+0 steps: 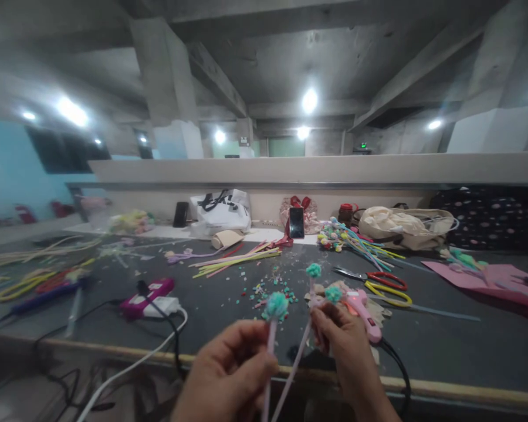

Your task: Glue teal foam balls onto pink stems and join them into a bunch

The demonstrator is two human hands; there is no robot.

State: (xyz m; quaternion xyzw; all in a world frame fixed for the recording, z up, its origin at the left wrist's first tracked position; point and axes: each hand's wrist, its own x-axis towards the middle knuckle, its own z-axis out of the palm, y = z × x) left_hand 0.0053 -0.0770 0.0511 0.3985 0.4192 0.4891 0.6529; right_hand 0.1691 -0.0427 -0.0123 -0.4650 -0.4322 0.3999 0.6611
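My left hand (235, 372), low in the centre of the view, pinches a pale pink stem upright. A fluffy teal pom-pom flower (276, 306) tops that stem. To its right, the fingers of my right hand (341, 337) are closed on a second pale stem (295, 364), which slants down to the left. Two smaller teal tufts show by that hand, one (314, 270) above it and another (333, 293) just over the fingers. Beside my right hand lies a pink glue gun (366, 315). Small coloured scraps (264, 288) are scattered behind the flowers.
Scissors with red handles (385, 279) and yellow handles (391, 294) lie at the right. Bundled stems (237, 262), a phone (296, 223) and bags stand farther back. A purple power strip (152, 298) with cables sits left, near the table's front edge (422, 385).
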